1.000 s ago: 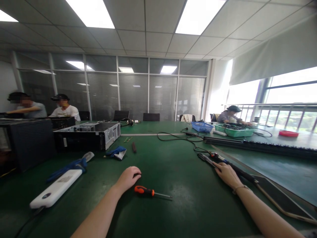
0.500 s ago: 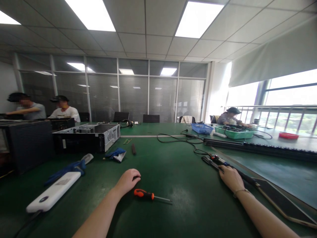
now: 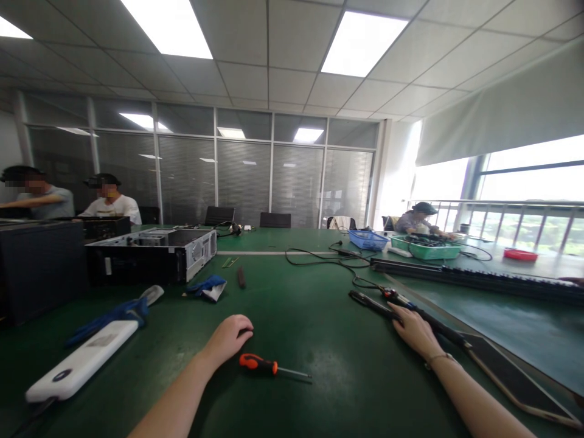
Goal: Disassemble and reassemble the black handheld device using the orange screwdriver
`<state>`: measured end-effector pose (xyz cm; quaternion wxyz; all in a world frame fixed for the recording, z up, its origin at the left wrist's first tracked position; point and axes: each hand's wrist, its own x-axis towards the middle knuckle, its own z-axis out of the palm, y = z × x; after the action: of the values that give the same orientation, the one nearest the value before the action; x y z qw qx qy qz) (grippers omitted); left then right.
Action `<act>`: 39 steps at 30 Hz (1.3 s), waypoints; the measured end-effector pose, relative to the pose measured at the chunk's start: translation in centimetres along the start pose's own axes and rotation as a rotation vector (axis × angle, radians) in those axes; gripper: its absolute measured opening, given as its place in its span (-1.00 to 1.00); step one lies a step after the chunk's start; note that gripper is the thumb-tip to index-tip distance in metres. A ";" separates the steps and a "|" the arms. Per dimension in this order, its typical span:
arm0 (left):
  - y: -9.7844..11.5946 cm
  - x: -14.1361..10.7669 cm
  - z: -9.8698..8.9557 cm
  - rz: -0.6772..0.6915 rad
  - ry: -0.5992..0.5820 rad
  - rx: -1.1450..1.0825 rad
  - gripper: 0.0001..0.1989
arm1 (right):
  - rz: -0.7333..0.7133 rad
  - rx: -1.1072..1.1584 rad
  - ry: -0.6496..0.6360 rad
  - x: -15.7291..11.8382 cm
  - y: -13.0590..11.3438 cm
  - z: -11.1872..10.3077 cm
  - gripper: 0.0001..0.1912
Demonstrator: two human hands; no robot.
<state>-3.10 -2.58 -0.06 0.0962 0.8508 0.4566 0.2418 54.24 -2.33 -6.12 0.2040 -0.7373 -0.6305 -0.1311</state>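
My left hand [image 3: 228, 337] rests on the green table [image 3: 283, 304] with its fingers curled together; what it holds, if anything, is hidden. Just in front of it on the near side lies an orange and black screwdriver [image 3: 260, 365], its shaft pointing right. On the right, my right hand [image 3: 415, 331] has its fingers closed on the near end of a slim black tool [image 3: 371, 303], which points away to the left. Beside that hand run a cable bundle [image 3: 401, 298] and a long black bar [image 3: 440, 325] leading to a flat dark panel [image 3: 511, 371].
An open computer case [image 3: 148, 258] stands at the left beside a dark tower [image 3: 41, 267]. Nearer are a white power strip [image 3: 84, 359] and blue gloves [image 3: 109, 316]. Baskets, blue [image 3: 368, 239] and green [image 3: 426, 249], sit at the back right. People work at the far sides.
The black tool under my right hand has swung out leftward, away from the cable bundle. The whole view has shifted slightly. My left hand stays curled by the screwdriver.
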 end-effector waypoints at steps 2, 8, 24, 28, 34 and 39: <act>0.0 0.0 0.0 0.000 -0.003 0.005 -0.77 | 0.086 0.012 0.046 -0.1 0.2 -0.2 -0.43; 0.0 0.0 0.0 0.004 -0.004 0.004 -0.76 | 0.071 0.100 0.034 -0.5 -0.5 -1.0 -0.56; 0.5 0.0 0.5 -0.049 0.041 -0.035 -0.73 | -0.288 0.284 -0.065 -0.2 -18.0 0.5 -0.51; 0.0 -0.2 1.1 -0.105 0.118 -0.058 -0.45 | -0.409 0.373 -0.095 -1.3 -22.6 0.2 -0.52; 0.0 -0.2 1.3 -0.089 0.135 -0.042 -0.37 | -0.542 0.531 -0.198 -2.1 -23.7 -1.4 -0.54; 0.6 -0.2 1.1 -0.059 0.095 -0.054 -0.40 | -0.584 0.652 -0.257 -3.1 -24.2 -3.1 -0.57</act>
<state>-2.19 -2.97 -0.87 0.1043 0.8215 0.4790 0.2912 30.16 -3.49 -1.54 0.3002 -0.4363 -0.8405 0.1147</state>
